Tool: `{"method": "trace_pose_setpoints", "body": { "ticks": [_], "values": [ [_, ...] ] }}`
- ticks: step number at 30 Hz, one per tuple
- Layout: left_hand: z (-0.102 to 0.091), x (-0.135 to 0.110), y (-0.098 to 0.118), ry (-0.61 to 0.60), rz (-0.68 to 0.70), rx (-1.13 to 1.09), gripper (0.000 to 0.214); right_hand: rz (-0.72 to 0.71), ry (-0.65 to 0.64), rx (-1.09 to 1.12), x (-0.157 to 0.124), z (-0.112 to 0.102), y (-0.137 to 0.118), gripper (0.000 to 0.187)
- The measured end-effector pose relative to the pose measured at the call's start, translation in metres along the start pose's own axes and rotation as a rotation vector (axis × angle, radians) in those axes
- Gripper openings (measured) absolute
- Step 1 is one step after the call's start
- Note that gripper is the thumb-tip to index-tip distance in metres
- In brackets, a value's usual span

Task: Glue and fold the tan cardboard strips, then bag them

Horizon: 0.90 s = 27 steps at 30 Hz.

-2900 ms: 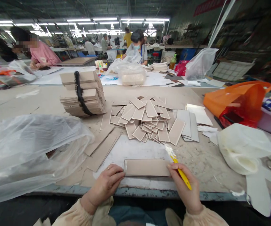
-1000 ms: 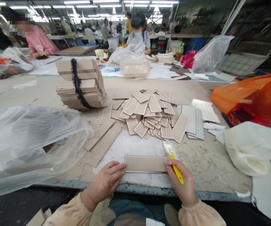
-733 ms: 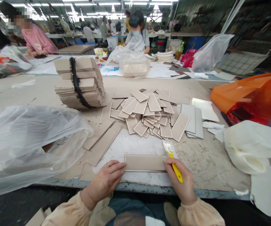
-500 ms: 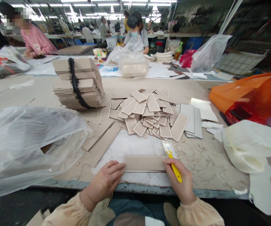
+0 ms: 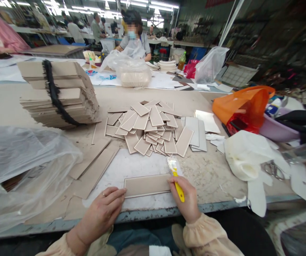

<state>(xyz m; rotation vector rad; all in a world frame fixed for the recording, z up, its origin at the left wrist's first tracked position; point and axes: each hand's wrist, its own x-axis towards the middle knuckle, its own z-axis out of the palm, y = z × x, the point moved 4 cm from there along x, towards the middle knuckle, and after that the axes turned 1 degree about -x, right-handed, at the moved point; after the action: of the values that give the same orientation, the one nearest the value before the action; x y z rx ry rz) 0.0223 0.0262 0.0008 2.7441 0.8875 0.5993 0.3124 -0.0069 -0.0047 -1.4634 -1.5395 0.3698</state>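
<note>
A beige rectangular panel (image 5: 147, 185) with a thin pale border lies lengthwise in front of me, over a white sheet (image 5: 110, 174). The fingertips of my left hand (image 5: 102, 209) grip its left end. My right hand (image 5: 185, 195) has a yellow-handled brush (image 5: 179, 188) tucked in its grasp, white paste on the bristles pointing away from me. The thumb and finger of that hand also touch the panel's right end. Just beyond is a loose heap of similar small panels (image 5: 145, 122).
A tall strapped stack of beige strips (image 5: 70, 94) stands left, behind a clear plastic bag (image 5: 22, 156). Longer beige strips (image 5: 99, 167) lie beside the sheet. To the right are grey boards (image 5: 195, 133), an orange bag (image 5: 238, 103), a white roll (image 5: 240, 153) and scissors (image 5: 274, 170). A co-worker (image 5: 135, 39) sits opposite.
My view has turned to the right, so everything appears shifted left. The panel's right end now sits slightly higher, tilting it a little. Both hands keep their places at its ends.
</note>
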Motion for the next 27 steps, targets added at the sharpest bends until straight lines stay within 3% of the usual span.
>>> {"method": "trace_pose_setpoints", "body": {
  "ticks": [18, 27],
  "values": [
    [0.0001, -0.0013, -0.0029, 0.025, 0.024, 0.037, 0.018, -0.005, -0.028, -0.059, -0.0014, 0.0037, -0.0009, 0.016],
    [0.0016, -0.0009, -0.0041, 0.035, 0.057, 0.077, 0.017, -0.033, -0.043, -0.195, 0.0001, 0.0014, -0.0044, 0.013]
  ]
}}
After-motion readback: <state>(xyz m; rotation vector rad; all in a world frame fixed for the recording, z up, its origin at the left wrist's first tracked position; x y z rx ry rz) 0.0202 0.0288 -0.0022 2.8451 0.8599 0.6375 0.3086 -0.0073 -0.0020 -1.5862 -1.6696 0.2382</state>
